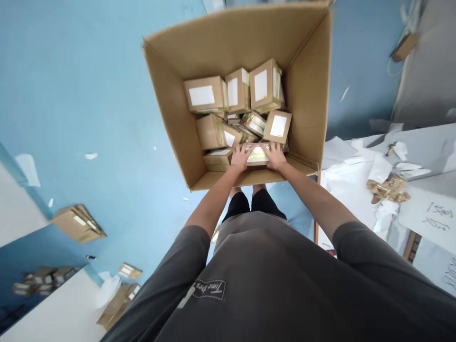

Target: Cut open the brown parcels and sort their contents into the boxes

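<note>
A large open cardboard box (308,95) stands before me, with several small taped cartons inside. Near its closest wall, a small cardboard carton (258,155) with shiny tape lies between my hands. My left hand (240,157) grips its left end, and my right hand (275,156) grips the right end, fingers over the top. Just beyond my right hand sits a carton with a white label (278,126). Left of my left hand is another carton (218,158). Bigger labelled cartons, one of them a tall carton (261,84), line the far wall.
White sheets and crumpled brown paper (388,189) cover the area at my right. A flattened carton (77,223) lies on the blue floor (117,104) at left, among paper scraps. Stacked parcels (45,279) are at lower left, past a white surface (64,311).
</note>
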`<control>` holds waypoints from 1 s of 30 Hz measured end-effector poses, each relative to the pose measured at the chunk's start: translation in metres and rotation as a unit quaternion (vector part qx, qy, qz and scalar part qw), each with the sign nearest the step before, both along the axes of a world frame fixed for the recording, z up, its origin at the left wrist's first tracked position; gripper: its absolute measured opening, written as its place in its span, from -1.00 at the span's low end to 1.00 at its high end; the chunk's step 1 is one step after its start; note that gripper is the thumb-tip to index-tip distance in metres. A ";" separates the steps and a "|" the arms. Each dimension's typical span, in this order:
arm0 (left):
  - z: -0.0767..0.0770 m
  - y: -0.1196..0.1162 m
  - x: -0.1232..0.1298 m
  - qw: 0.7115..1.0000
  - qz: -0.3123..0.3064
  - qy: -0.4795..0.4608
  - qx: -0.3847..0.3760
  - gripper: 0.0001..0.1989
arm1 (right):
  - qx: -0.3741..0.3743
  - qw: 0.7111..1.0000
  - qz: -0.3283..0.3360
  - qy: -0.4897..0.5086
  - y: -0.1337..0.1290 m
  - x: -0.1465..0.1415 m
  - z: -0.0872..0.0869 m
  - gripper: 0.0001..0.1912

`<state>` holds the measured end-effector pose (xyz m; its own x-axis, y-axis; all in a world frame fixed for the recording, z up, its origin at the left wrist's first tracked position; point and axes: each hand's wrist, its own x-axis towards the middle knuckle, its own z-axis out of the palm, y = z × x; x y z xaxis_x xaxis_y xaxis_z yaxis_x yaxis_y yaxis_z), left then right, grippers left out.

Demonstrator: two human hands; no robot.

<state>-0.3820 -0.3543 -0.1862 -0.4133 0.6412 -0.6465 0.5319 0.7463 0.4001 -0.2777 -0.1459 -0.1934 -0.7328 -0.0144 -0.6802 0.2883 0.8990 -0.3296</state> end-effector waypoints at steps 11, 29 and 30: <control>0.186 0.001 -0.036 0.969 -0.133 0.150 0.146 0.14 | 0.121 0.962 -0.160 0.185 -0.032 0.026 0.187 0.24; 0.246 0.217 0.253 0.821 -0.491 0.110 0.269 0.07 | 0.243 0.788 -0.520 0.222 0.007 0.399 0.244 0.21; 0.240 0.230 0.275 0.815 -0.506 0.109 0.260 0.06 | 0.240 0.780 -0.535 0.217 0.011 0.421 0.235 0.20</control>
<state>-0.1067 -0.1246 0.0541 0.4294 0.8889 -0.1597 0.8705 -0.3603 0.3354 0.1432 -0.1344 0.0415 -0.3124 0.9443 -0.1033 0.9139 0.2691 -0.3039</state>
